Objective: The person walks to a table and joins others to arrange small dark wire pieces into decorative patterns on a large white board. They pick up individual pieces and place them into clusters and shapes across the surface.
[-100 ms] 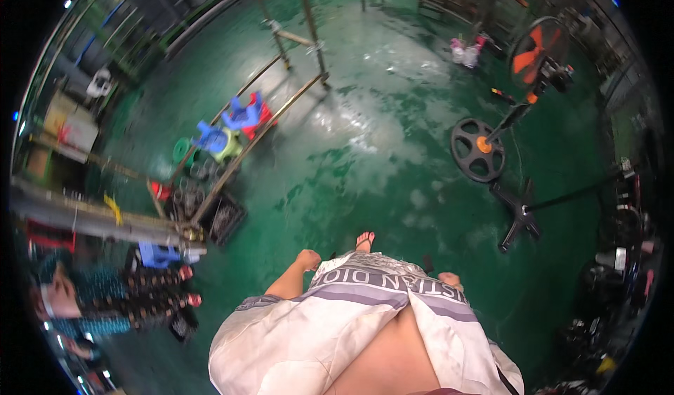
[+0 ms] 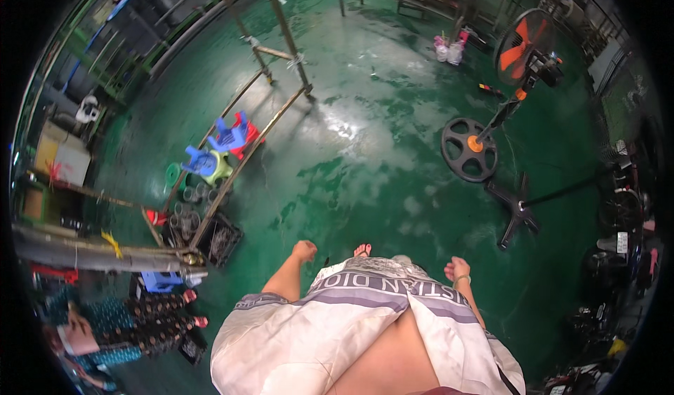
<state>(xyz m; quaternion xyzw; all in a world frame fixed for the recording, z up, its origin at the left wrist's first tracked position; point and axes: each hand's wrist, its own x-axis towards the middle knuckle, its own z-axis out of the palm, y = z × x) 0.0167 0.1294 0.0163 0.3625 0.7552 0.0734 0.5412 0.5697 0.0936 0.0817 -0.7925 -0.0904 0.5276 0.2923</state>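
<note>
Both my arms hang at my sides over the green floor (image 2: 365, 184). My left hand (image 2: 304, 250) is loosely closed in front of my white patterned shirt (image 2: 281, 339), with nothing seen in it. On the other side, my right hand (image 2: 458, 269) has its fingers curled in, also bare of any object. A band circles the right wrist. Between the hands one foot in a sandal (image 2: 362, 250) shows past the shirt's hem. Neither hand touches anything around it.
A pole frame (image 2: 232, 163) at left surrounds blue stools (image 2: 202, 162) and a black crate (image 2: 221, 240). A fan (image 2: 525, 48) and its round base (image 2: 469, 149) stand right, near a star-shaped base (image 2: 518, 212). Motorbikes (image 2: 618, 255) line the right; another person (image 2: 105, 321) is at lower left.
My right hand has swung forward and shows more beside the shirt. The left hand has risen slightly forward, and less of the foot shows. Surroundings have shifted a little left.
</note>
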